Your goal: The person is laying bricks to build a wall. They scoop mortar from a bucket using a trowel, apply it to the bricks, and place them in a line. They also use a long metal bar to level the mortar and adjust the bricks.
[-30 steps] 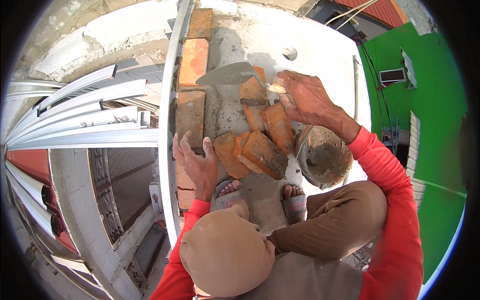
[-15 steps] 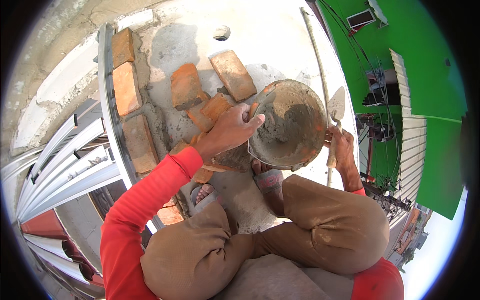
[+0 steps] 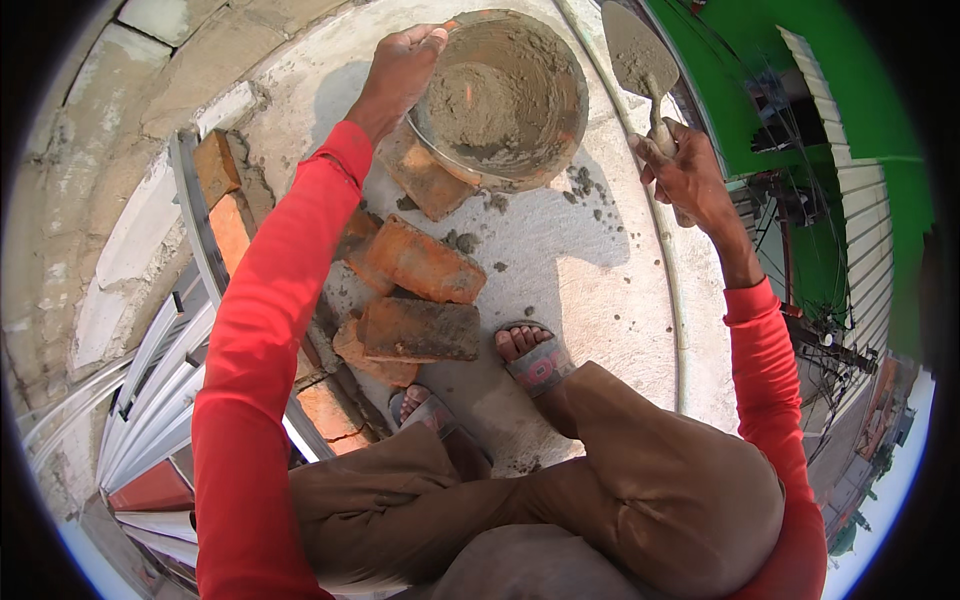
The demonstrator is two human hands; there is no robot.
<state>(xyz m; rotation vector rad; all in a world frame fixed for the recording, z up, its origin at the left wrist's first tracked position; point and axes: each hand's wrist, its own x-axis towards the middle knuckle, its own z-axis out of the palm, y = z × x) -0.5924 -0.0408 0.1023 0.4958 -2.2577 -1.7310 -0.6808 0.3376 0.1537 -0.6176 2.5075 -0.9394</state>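
**Both hands full, loose bricks waiting**

I am gripping the round mortar-caked pan (image 3: 500,95) by its far-left rim with my left hand (image 3: 400,65), while my right hand (image 3: 685,175) is clasping the steel trowel (image 3: 640,65). Several loose red bricks (image 3: 420,262) are lying unlaid near my feet.

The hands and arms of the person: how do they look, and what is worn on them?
Both arms wear long, bright red sleeves that end at the wrists with a snug cuff. The left hand and the right hand are bare: no gloves, and no ring or watch that can be seen. The sleeves are plain, with no visible pattern, and lightly creased along the forearms.
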